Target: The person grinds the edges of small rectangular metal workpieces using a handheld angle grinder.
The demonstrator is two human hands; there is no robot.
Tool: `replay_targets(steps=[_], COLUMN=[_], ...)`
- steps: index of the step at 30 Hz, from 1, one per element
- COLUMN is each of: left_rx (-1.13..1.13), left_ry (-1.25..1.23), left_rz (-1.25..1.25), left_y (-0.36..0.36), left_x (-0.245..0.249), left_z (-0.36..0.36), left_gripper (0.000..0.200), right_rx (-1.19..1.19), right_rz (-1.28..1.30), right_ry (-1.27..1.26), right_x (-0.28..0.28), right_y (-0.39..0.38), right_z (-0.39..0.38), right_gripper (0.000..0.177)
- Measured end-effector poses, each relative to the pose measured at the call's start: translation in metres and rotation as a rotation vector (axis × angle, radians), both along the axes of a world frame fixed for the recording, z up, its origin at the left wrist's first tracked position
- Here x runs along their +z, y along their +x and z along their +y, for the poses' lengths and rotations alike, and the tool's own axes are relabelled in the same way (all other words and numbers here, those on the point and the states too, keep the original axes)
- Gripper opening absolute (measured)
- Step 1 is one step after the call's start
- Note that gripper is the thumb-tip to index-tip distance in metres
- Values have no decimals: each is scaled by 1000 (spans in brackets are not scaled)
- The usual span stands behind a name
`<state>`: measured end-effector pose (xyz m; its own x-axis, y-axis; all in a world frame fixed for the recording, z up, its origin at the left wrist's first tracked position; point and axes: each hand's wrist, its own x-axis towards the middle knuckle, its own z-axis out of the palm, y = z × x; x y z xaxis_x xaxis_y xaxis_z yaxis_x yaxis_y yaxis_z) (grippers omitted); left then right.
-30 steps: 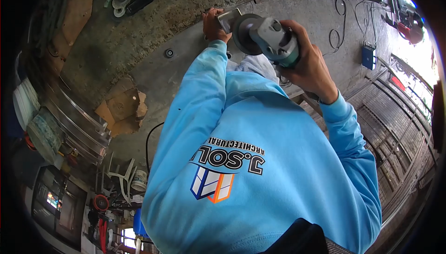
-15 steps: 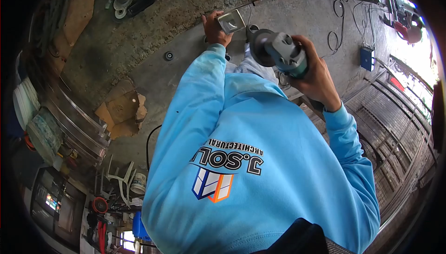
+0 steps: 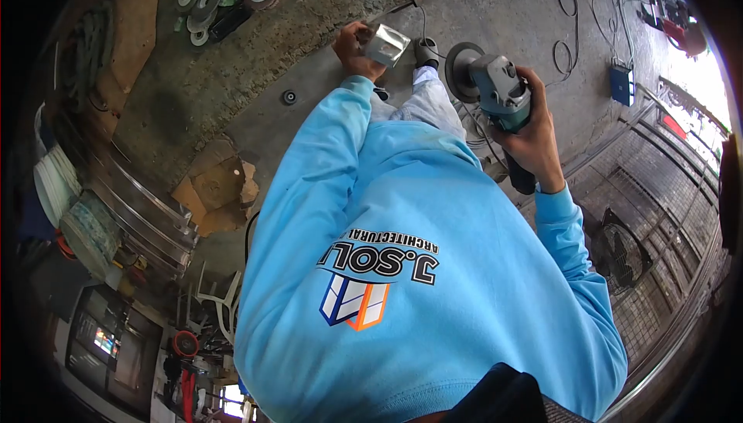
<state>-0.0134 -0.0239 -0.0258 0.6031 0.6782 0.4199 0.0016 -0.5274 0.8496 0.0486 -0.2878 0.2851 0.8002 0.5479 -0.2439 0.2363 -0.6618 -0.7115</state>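
My left hand (image 3: 358, 51) is closed around a short, square-sided piece of shiny metal (image 3: 388, 45), with a bright face turned up towards me. In my right hand (image 3: 532, 144) is a grey and green angle grinder (image 3: 501, 90), gripped by its body. Its round disc (image 3: 465, 72) points left towards the metal piece, with a gap between the two. Below and between both hands are my legs and a shoe (image 3: 426, 52). A small round dark part (image 3: 289, 97) lies on the floor left of my left forearm.
Several grinding discs (image 3: 209, 1) lie on a worn board (image 3: 255, 51) at upper left. Torn cardboard (image 3: 219, 189) and long metal strips (image 3: 155, 222) are at left. Cables (image 3: 569, 44) loop over the floor at upper right, near a blue box (image 3: 621, 84). Mesh grating (image 3: 642, 191) stands at right.
The grinder has moved right, away from the metal piece. My left hand has turned the piece, so a bright face shows where a hollow-looking side was. The view has shifted slightly.
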Motion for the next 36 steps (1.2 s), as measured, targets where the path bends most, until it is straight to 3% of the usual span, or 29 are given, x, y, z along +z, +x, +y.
replay_targets(steps=[2,4,5,10,11,16,18,20,25,30,34,36], left_rx=[-78,-197,-200,-64,-73,-148,-203,-223,-253,-226,-203,-209], left_ry=[5,-1127,-1125,213,-22,36,-171,-227,-239,-415,-446,-336], left_rz=[-42,-333,-332,-54,-97,-45,-128,-141,-126,-59,-33,1], left_y=[10,21,21,25,24,35,39,40,36,32,36,36], left_x=[13,17,17,26,33,6,-2,-12,-10,8,-11,-20], left_z=[-1,-17,-16,-12,-22,-12,-17,-18,-15,-22,-23,-22], left_gripper=[68,78,78,84,53,51,51,53,57,60,61,61], right_rx=[-2,0,-3,-26,-23,8,41,56,119,85,105,178], right_rz=[3,4,12,42,57,67,68,79,86,100,73,-38], right_ry=[17,37,49,99,101,125,143,139,83,37,39,28], right_x=[-4,-6,-6,-8,-7,-4,-3,-1,7,4,4,7], right_y=[-2,-5,-6,-9,-10,-9,-8,-4,0,7,19,22], right_z=[0,0,1,4,6,11,14,20,33,41,52,56], right_gripper=[98,99,100,102,103,103,102,102,101,97,96,99])
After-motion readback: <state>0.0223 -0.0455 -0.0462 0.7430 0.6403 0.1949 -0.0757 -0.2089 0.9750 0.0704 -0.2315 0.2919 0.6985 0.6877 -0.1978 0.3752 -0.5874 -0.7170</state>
